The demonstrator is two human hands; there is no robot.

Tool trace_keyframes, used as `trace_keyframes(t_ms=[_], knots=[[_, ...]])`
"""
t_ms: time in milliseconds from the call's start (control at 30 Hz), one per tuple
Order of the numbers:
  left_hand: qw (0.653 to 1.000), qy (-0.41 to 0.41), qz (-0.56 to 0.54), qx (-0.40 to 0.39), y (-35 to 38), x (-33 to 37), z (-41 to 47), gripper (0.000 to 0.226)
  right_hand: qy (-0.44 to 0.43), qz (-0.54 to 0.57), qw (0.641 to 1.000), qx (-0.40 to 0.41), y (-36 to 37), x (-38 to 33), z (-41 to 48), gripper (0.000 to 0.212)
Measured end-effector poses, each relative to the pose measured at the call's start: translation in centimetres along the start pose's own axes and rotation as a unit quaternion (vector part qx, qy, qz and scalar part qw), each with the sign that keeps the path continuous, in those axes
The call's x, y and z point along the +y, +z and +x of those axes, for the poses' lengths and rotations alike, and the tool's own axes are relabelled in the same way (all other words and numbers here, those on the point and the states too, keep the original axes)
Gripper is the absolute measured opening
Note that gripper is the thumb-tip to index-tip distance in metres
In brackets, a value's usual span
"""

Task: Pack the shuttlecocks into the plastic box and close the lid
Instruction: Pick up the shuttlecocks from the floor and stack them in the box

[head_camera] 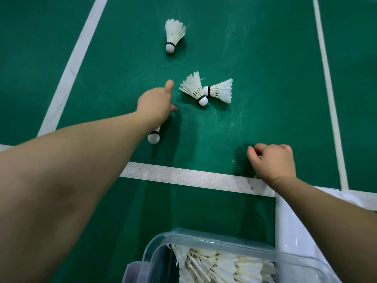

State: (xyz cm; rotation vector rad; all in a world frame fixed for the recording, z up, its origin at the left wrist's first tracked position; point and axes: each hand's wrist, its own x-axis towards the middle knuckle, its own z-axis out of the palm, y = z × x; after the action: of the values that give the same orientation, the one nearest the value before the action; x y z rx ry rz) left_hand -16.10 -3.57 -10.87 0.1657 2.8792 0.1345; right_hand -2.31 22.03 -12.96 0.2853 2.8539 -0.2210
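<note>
**Head view**

1. Layout. The green court floor point(255, 64) carries the loose items. The clear plastic box point(204, 237) stands open at the near edge, right of centre. It already holds a layer of packed white shuttlecocks point(216, 266). No lid can be identified with certainty.

2. Loose items.
   - The lone white feather shuttlecock point(173, 35) lies farthest away.
   - In the middle, the fanned white feather shuttlecock point(193, 88) and the sideways white feather shuttlecock point(221, 91) lie touching.
   - A white cork tip with a black band point(154, 137) shows under the left wrist. Its feathers are hidden.

3. Hands.
   - The left hand point(156, 105) reaches forward just left of the middle pair with the thumb raised. Whether it grasps the hidden shuttlecock cannot be determined.
   - The right hand point(272, 162) hangs over the floor just beyond the white court line point(183, 176) with its fingers curled. A speck of white shows between them, but a hold cannot be confirmed.

4. Procedure (judgement). The step in hand is collection.
   - Pinch each shuttlecock at the cork or the base of the skirt, never at the feather ends, which probably bend easily.
   - Separate the touching pair before lifting.
   - Lay each item flat alongside the packed ones.
   - Keep all feathers below the rim so the lid can seat.
</note>
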Motion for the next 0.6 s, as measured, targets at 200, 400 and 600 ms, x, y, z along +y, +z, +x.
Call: trace_keyframes(t_ms=[200, 400, 600], knots=[[0.997, 0.014, -0.072, -0.017, -0.8, 4.4, 3.3, 0.067, -0.026, 0.052, 0.998, -0.005, -2.9, -4.7, 4.5, 0.027], [0.989, -0.010, -0.151, -0.009, 0.3, 4.5, 4.6, 0.036, 0.074, 0.153, 0.984, -0.052, -3.1, -6.8, 7.3, 0.055], [0.987, 0.049, -0.153, 0.016, 0.4, 4.4, 3.4, 0.029, 0.131, 0.306, 0.941, -0.068, -3.3, -8.2, 11.0, 0.047]])
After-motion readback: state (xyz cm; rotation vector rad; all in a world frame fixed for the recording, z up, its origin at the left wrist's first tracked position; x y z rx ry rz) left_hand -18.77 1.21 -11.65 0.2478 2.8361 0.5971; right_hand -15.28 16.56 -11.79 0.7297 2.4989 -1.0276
